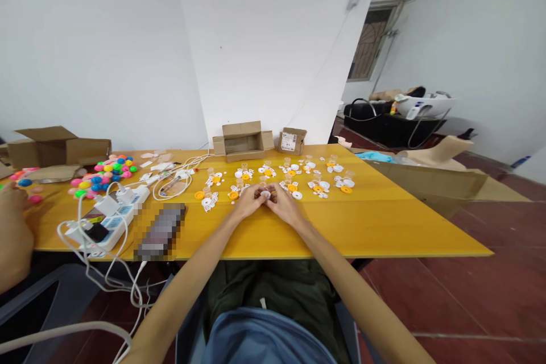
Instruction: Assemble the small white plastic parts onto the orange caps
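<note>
My left hand (251, 201) and my right hand (281, 202) meet over the yellow table, fingers curled in. Between their fingertips they hold a small round white plastic piece (266, 194). What lies under the fingers is hidden. Around and beyond my hands lie several small groups of parts: clear cups (244, 167), orange round pieces (292, 187), white discs (297, 195) and white pieces with holes (207, 203). An orange ring (346, 189) lies to the right of my right hand, and another orange ring (199, 195) to the left of my left hand.
Left of me are a power strip (123, 219) with white cables and a phone (161, 232). Farther left are colourful balls (106, 173), an open carton (60, 151) and another person's arm (15, 233). An open box (243, 142) and a small box (292, 141) stand against the wall.
</note>
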### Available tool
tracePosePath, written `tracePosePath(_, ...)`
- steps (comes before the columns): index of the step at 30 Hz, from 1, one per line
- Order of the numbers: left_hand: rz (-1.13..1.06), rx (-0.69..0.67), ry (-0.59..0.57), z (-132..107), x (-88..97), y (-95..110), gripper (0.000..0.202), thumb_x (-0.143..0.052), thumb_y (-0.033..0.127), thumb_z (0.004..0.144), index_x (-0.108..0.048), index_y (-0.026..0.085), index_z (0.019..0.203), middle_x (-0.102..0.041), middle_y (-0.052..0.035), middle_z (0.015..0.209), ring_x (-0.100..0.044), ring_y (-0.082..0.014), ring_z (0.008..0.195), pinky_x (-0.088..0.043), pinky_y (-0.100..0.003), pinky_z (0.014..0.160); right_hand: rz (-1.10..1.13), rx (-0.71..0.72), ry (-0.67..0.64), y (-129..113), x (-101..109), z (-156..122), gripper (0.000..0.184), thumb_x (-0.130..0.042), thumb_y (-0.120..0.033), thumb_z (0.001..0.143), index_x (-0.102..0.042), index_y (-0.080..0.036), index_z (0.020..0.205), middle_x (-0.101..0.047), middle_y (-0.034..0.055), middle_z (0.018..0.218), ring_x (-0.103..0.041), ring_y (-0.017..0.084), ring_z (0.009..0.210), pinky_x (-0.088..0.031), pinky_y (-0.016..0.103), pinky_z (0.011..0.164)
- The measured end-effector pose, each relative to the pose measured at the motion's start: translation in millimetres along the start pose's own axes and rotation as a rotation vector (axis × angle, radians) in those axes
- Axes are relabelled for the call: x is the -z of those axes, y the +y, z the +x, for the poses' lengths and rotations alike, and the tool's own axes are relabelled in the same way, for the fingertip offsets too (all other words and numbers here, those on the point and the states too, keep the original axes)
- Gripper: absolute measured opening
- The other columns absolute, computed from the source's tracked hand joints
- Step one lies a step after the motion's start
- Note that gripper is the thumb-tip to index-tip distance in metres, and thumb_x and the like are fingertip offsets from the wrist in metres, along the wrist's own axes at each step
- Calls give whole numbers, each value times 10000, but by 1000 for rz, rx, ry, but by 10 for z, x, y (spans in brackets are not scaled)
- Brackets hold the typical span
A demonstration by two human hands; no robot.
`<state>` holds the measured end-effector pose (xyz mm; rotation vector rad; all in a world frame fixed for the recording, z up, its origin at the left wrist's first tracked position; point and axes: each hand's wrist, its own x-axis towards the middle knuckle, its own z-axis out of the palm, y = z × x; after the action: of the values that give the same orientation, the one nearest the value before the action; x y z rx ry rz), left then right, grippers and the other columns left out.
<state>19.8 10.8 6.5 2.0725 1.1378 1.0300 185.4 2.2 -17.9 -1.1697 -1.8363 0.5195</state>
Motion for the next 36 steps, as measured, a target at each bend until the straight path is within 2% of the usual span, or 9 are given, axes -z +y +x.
tracePosePath(10, -38, 18, 0, 9, -1, 14, 191, -593, 279, 906, -744, 211, 999, -792, -41, 993, -727, -213, 923, -579, -346, 906, -6, 6, -10, -55, 43, -16, 263, -657, -231, 796, -622, -254, 1055, -743, 38, 1009, -701, 222, 902, -561, 370, 827)
tracePosePath(16, -33, 16, 14, 14, 15, 47, 230, -558, 314, 940, -747, 212, 1022, -790, -40, 1018, -717, -220, 933, -563, -349, 920, 29, -1, 4, -61, 38, -20, 248, -649, -219, 784, -617, -254, 1027, -744, 27, 977, -709, 214, 878, -570, 355, 797)
tracePosePath(22, 16, 75, 54, 9, 13, 32, 281, -484, 353, 984, -716, 211, 909, -762, -23, 918, -685, -213, 901, -535, -335, 887, 180, -18, 13, -14, 31, 21, 219, -681, -244, 770, -610, -239, 977, -749, 34, 941, -717, 204, 844, -590, 348, 771)
tracePosePath(27, -10, 97, 87, 9, 10, 18, 289, -447, 331, 990, -695, 221, 889, -758, -16, 912, -681, -210, 917, -529, -337, 896, 268, -26, 6, 18, 78, 49, 207, -708, -276, 746, -625, -233, 931, -756, 29, 910, -721, 204, 826, -600, 336, 735)
tracePosePath(36, 6, 100, 87, 3, 22, 45, 250, -456, 298, 984, -667, 221, 874, -750, -13, 881, -679, -202, 872, -525, -323, 874, 131, -16, -51, -74, 95, -6, 197, -703, -256, 756, -683, -231, 950, -765, 25, 923, -710, 201, 797, -581, 332, 743)
